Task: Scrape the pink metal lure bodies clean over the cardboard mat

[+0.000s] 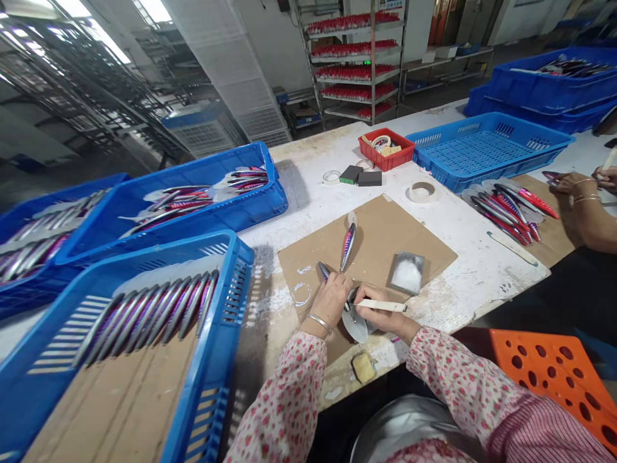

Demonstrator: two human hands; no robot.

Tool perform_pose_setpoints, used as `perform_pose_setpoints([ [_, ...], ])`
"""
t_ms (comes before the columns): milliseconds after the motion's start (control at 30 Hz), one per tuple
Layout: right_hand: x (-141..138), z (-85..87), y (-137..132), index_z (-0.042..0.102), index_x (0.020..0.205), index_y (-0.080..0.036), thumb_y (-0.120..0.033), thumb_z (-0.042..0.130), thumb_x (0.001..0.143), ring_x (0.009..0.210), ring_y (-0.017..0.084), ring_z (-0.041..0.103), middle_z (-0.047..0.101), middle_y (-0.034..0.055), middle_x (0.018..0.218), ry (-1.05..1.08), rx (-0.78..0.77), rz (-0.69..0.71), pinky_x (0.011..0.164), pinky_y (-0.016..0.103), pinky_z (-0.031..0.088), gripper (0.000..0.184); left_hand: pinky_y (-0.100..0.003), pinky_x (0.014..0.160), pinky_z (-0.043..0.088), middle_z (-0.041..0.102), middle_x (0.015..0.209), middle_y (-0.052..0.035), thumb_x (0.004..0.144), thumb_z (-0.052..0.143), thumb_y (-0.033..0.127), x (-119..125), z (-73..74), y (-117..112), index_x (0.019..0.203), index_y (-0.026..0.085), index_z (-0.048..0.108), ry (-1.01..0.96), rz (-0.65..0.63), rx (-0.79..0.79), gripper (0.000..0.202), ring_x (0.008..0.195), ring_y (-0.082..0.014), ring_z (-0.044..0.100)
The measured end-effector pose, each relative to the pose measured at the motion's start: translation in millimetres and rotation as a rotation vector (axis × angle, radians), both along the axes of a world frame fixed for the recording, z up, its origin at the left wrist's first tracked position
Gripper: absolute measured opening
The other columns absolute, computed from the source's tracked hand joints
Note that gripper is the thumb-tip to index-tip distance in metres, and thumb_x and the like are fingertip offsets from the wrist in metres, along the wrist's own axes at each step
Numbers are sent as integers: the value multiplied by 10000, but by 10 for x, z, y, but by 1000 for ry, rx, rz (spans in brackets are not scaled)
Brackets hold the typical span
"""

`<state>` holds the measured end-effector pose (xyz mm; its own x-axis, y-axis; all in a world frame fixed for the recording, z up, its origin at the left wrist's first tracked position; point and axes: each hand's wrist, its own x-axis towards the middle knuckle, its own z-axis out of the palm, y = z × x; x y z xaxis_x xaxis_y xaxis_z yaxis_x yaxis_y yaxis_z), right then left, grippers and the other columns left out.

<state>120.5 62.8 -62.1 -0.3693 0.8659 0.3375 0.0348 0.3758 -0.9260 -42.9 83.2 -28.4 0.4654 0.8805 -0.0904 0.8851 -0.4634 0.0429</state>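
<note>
My left hand [332, 297], with a bangle on the wrist, is closed around a purple and silver fishing lure [324, 271] over the cardboard sheet. The lure's clear, rounded plastic lip [355, 326] points toward me. My right hand [375, 310] grips a slim white-handled tool [383, 305] like a pen, its tip against the lure near the lip; I cannot make out the tip's shape. Another fishing lure [348, 244] lies just beyond my left hand. To the right of my right hand stands a small square dish [407, 272] with white material in it.
Blue crates [231, 302] with rows of lures stand on the left. Tape rolls [421, 191], dark sanding blocks [369, 178] and a red basket [387, 149] sit farther back. A yellow sponge [363, 367] lies by the near edge. At right, a co-worker's hands [573, 186] work beside piled lures.
</note>
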Motion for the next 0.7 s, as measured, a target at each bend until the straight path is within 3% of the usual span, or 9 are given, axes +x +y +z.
perform_pose_setpoints([
  [233,3,7,-13,487,733,-223,-214,538,768,669,150,489,526,-11,717,-9,-44,-26,632,274,374,62,-366,884,453,576,990,-76,943,394,123,2,20,6,941,182,567,16,-9,4,183,1007,-224,470],
  [700,6,-102,-6,488,783,-235,-300,542,831,721,174,513,535,1,777,-39,58,-5,665,320,396,97,-367,875,457,591,1003,-81,951,383,135,13,58,-3,946,172,573,22,-6,-6,193,1000,-226,471],
])
